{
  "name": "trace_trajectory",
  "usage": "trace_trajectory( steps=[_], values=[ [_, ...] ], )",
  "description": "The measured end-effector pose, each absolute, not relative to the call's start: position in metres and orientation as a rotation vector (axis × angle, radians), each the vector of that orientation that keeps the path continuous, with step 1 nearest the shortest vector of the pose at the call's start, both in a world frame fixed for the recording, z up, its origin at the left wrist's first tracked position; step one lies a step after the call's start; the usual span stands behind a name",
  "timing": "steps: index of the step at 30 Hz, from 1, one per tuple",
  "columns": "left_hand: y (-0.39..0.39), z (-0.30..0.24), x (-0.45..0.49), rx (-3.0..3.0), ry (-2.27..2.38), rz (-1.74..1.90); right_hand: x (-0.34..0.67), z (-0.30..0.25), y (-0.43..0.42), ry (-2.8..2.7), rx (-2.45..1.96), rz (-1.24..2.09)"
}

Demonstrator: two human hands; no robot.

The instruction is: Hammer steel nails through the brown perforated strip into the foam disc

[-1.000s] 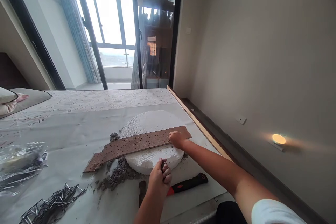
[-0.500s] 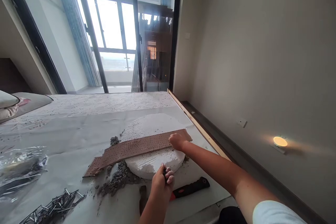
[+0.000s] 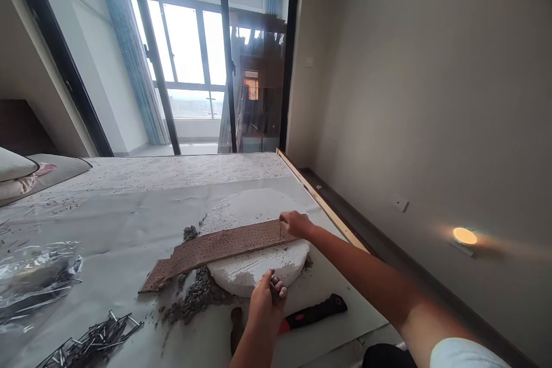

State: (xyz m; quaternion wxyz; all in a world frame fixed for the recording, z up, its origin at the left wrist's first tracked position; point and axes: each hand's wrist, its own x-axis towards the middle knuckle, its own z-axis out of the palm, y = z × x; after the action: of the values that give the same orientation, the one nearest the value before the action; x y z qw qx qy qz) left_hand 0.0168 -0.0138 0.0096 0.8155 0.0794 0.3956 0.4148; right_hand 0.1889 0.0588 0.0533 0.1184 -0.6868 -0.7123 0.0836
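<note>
Between the fingertips of my right hand (image 3: 296, 224) is a thin nail (image 3: 280, 232), upright over the right part of a brown board (image 3: 224, 245) dotted with small holes. I cannot tell whether its point touches the wood. The board lies across a round white foam-like slab (image 3: 241, 273) with a rough, crumbly surface. Nearer to me, my left hand (image 3: 269, 296) is closed around a few dark, thin pieces that look like nails. Below it rests a hammer (image 3: 317, 311) with a black and red handle, its middle hidden by my left forearm.
Loose nails (image 3: 97, 340) lie in a pile at the front left, beside a clear plastic bag (image 3: 37, 279). Grey rubble (image 3: 196, 299) spills along the slab's left side. A wooden edge strip (image 3: 323, 198) borders the white-covered surface on the right, near the wall.
My right hand has lifted slightly and its fingers have turned, so the nail now shows beneath them. My left hand stays nearly in place. The whole view has shifted slightly.
</note>
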Motion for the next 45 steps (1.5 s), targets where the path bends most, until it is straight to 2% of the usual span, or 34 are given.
trace_trajectory(
  steps=[6,9,14,19,23,27,33,39,45],
  values=[
    [-0.009,0.009,0.019,0.143,0.893,0.888,0.158,0.075,0.007,-2.419,-1.308,0.747],
    [-0.011,0.0,0.021,0.196,0.798,0.815,0.145,0.075,-0.021,-2.5,-1.474,0.717],
    [-0.015,-0.011,0.022,0.244,0.751,0.706,0.142,0.061,-0.055,-1.833,-1.715,0.598],
    [-0.02,-0.024,0.03,0.273,0.843,0.674,0.131,0.003,-0.074,-1.225,-1.593,0.937],
    [-0.028,-0.04,0.032,0.234,0.963,0.53,0.128,-0.038,-0.079,-0.994,-1.642,0.958],
    [-0.037,-0.052,0.018,0.287,1.068,0.47,0.137,-0.041,-0.082,-1.095,-1.767,0.887],
    [-0.037,-0.049,-0.023,0.699,1.213,0.419,0.15,-0.024,-0.091,-1.566,-1.977,0.733],
    [-0.017,-0.038,-0.065,0.874,1.246,0.447,0.164,-0.029,-0.1,-1.716,-2.104,0.767],
    [0.013,-0.043,-0.104,1.349,1.657,0.36,0.169,-0.031,-0.107,-1.845,-2.251,0.764]
  ],
)
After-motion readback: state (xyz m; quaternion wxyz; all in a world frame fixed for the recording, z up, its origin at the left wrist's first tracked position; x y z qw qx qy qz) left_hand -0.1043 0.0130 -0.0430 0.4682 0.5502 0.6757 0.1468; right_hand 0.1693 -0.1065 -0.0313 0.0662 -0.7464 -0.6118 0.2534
